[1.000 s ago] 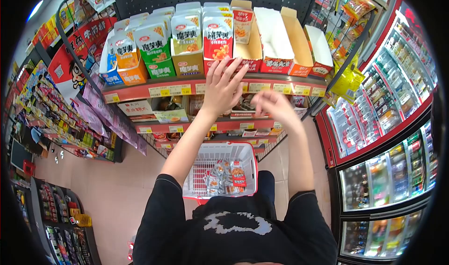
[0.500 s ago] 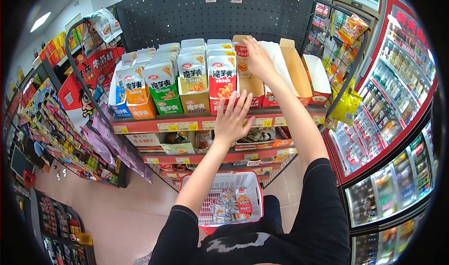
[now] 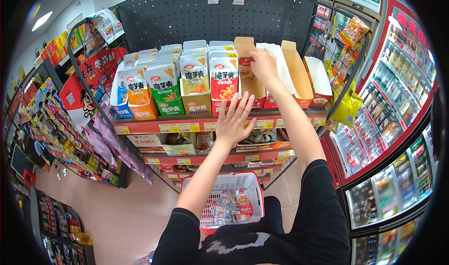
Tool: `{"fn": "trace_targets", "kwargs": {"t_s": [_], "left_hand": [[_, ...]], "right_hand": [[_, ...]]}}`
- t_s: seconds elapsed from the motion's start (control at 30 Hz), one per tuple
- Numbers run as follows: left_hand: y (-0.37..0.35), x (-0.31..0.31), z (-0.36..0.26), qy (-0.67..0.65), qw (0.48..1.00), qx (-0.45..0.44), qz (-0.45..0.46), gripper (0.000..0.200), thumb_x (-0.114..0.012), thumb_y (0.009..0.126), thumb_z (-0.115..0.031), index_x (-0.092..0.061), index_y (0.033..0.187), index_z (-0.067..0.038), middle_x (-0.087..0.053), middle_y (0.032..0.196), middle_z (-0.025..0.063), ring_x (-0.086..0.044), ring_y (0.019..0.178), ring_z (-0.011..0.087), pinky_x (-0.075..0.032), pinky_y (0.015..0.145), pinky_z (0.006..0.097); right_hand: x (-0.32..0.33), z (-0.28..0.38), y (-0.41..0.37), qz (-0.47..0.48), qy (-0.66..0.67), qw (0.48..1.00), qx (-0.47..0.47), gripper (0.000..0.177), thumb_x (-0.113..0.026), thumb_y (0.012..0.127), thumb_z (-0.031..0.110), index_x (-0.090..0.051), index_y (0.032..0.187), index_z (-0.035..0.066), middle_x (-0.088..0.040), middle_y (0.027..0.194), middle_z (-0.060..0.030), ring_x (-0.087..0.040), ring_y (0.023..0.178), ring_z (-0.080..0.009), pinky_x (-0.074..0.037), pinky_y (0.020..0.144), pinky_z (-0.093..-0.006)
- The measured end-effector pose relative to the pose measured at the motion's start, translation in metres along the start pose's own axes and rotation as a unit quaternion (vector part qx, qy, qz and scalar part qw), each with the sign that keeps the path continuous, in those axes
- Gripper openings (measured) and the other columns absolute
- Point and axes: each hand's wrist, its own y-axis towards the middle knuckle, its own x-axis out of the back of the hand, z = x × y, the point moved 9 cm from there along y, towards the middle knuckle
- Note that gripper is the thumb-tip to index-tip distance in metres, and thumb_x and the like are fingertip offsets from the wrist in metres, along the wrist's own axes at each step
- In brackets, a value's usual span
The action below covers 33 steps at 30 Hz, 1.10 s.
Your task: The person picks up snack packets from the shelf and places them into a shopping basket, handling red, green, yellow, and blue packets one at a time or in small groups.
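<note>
On the top shelf, my right hand [image 3: 264,68] reaches into an opened cardboard box [image 3: 244,43] with its back flap raised. Its fingers are closed on the right edge of a red snack packet [image 3: 245,67] standing in that box; the fingertips are partly hidden. My left hand [image 3: 235,124] is spread, palm toward the shelf, its fingertips at the front of the boxes. Left of the box stand red snack packets [image 3: 224,80] in a full row. Below my arms, a white and red shopping basket [image 3: 257,195] contains several small snack packets [image 3: 228,204].
Green [image 3: 163,86] and orange [image 3: 138,91] snack packets fill boxes on the left. Opened boxes [image 3: 299,73] stand to the right. Price tags line the shelf edge [image 3: 187,124]. A drinks fridge [image 3: 379,110] is at the right; bagged snacks [image 3: 347,103] hang beside the shelf.
My right hand has moved slightly down and toward me, its fingers more curled, and the red packet sits lower in the box. My left hand stays nearly in place.
</note>
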Motion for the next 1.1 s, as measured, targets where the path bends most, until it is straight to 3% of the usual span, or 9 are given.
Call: {"fn": "trace_targets", "kwargs": {"t_s": [0.3, 0.33, 0.5, 0.63, 0.7, 0.77, 0.93, 1.03, 1.1], "left_hand": [[0.000, 0.004, -0.001, 0.007, 1.000, -0.001, 0.010, 0.064, -0.048, 0.079, -0.046, -0.032, 0.134, -0.016, -0.032, 0.137, 0.0016, -0.023, 0.129, 0.0198, -0.007, 0.107, 0.0425], [-0.003, 0.002, -0.001, -0.018, 1.000, -0.013, 0.012, 0.069, -0.052, 0.079, -0.044, -0.027, 0.135, -0.014, -0.025, 0.140, 0.0087, -0.018, 0.131, 0.0259, -0.008, 0.107, 0.0443], [-0.026, 0.050, 0.015, -0.352, 0.919, 0.038, -0.172, 0.087, -0.063, 0.073, -0.042, -0.012, 0.137, -0.011, -0.011, 0.140, 0.0204, -0.008, 0.131, 0.0379, -0.008, 0.104, 0.0538], [-0.068, 0.118, -0.035, -0.335, 0.914, 0.004, -0.228, 0.082, -0.068, 0.068, -0.044, -0.029, 0.132, -0.014, -0.022, 0.138, 0.0161, -0.013, 0.130, 0.0343, -0.011, 0.104, 0.0522], [-0.085, 0.121, -0.062, -0.326, 0.941, -0.048, -0.075, 0.069, -0.071, 0.063, -0.038, -0.044, 0.121, -0.014, -0.037, 0.129, 0.0104, -0.023, 0.127, 0.0302, -0.017, 0.104, 0.0490], [-0.105, 0.102, -0.076, -0.420, 0.905, -0.043, 0.053, 0.061, -0.070, 0.056, -0.018, -0.050, 0.113, -0.012, -0.054, 0.112, 0.0083, -0.051, 0.105, 0.0270, -0.038, 0.092, 0.0424], [-0.221, 0.045, -0.102, -0.570, 0.774, 0.138, 0.240, 0.048, -0.067, 0.071, -0.019, -0.048, 0.112, -0.005, -0.059, 0.099, 0.0142, -0.058, 0.091, 0.0307, -0.047, 0.076, 0.0355], [-0.284, 0.031, -0.117, -0.587, 0.663, 0.278, 0.373, 0.046, -0.065, 0.077, -0.025, -0.046, 0.112, -0.003, -0.058, 0.097, 0.0182, -0.057, 0.089, 0.0338, -0.046, 0.076, 0.0365], [-0.346, 0.006, -0.128, -0.556, 0.639, 0.322, 0.423, 0.049, -0.065, 0.076, -0.026, -0.045, 0.113, -0.001, -0.058, 0.097, 0.0213, -0.057, 0.090, 0.0337, -0.044, 0.076, 0.0362]], "right_hand": [[0.134, 0.024, -0.026, -0.097, 0.113, 0.987, -0.060, 0.013, -0.059, 0.073, -0.002, -0.065, 0.083, 0.002, -0.061, 0.080, -0.0093, -0.059, 0.076, -0.0237, -0.046, 0.069, -0.0299], [0.153, 0.030, -0.037, -0.123, 0.111, 0.985, -0.055, 0.013, -0.059, 0.073, -0.003, -0.065, 0.084, 0.002, -0.061, 0.080, -0.0090, -0.060, 0.075, -0.0230, -0.046, 0.068, -0.0289], [0.213, 0.067, -0.102, -0.151, 0.097, 0.983, -0.036, 0.021, -0.060, 0.067, -0.006, -0.066, 0.084, 0.005, -0.060, 0.080, -0.0080, -0.059, 0.075, -0.0229, -0.047, 0.065, -0.0306], [0.228, 0.112, -0.185, -0.127, 0.102, 0.986, 0.047, 0.026, -0.062, 0.059, -0.007, -0.067, 0.083, 0.003, -0.059, 0.078, -0.0084, -0.059, 0.075, -0.0238, -0.048, 0.068, -0.0315], [0.217, 0.125, -0.222, -0.038, 0.157, 0.987, 0.003, 0.030, -0.064, 0.057, -0.006, -0.067, 0.084, 0.005, -0.059, 0.077, -0.0078, -0.060, 0.076, -0.0231, -0.048, 0.068, -0.0307], [0.201, 0.123, -0.258, 0.031, 0.236, 0.967, -0.089, 0.029, -0.064, 0.059, -0.007, -0.067, 0.084, 0.005, -0.059, 0.077, -0.0077, -0.059, 0.076, -0.0232, -0.048, 0.068, -0.0306], [0.159, 0.108, -0.343, 0.163, 0.326, 0.878, -0.310, 0.014, -0.062, 0.070, -0.005, -0.065, 0.082, 0.001, -0.058, 0.076, -0.0083, -0.058, 0.073, -0.0205, -0.046, 0.066, -0.0275], [0.120, 0.097, -0.411, 0.177, 0.355, 0.823, -0.407, 0.012, -0.064, 0.072, -0.002, -0.063, 0.083, -0.003, -0.058, 0.074, -0.0076, -0.057, 0.070, -0.0157, -0.045, 0.064, -0.0258], [0.083, 0.095, -0.476, 0.164, 0.388, 0.762, -0.492, 0.013, -0.064, 0.073, 0.000, -0.062, 0.085, -0.005, -0.057, 0.074, -0.0072, -0.056, 0.067, -0.0133, -0.045, 0.062, -0.0251]]}}
